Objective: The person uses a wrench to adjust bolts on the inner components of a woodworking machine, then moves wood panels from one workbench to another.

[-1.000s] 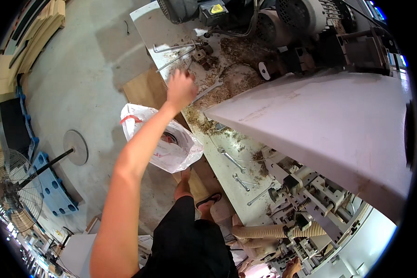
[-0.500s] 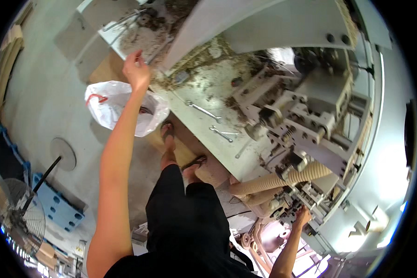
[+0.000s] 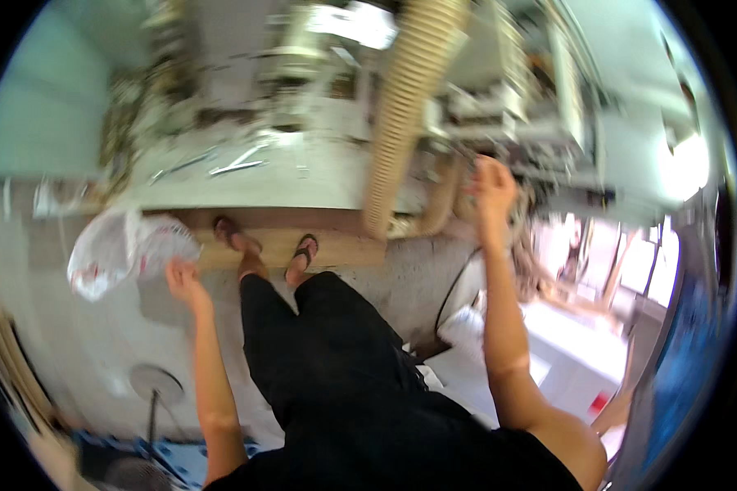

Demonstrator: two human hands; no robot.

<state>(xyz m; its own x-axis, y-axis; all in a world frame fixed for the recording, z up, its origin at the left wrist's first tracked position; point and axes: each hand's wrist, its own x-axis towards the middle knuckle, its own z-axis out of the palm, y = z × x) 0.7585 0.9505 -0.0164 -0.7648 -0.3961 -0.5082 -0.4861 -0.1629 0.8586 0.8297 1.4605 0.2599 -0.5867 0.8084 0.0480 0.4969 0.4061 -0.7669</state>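
My left hand [image 3: 185,283] hangs beside a white plastic bag [image 3: 106,255] with red marks, which stands at the front of the machine's bed [image 3: 303,184]. Its fingers look loosely apart, with nothing visible in them, though motion blurs them. At the right my right hand [image 3: 494,195] is raised against the machine's lower metal parts [image 3: 516,131]. Those fingers are bent, but blur hides whether they grip anything. Wrenches [image 3: 237,168] lie on the pale metal bed, and another wrench [image 3: 182,166] lies to their left.
A ribbed beige hose [image 3: 401,114] runs down past the bed's right part. Under my sandalled feet is a wooden board [image 3: 344,250]. A round fan base [image 3: 155,382] stands on the floor at lower left. A dark cable [image 3: 448,299] curves down near my right arm.
The view has swung right, so the machine now lies across the top. My left hand has drawn back from the dusty bed's left end to the bag's near side. My right hand stays by the machine.
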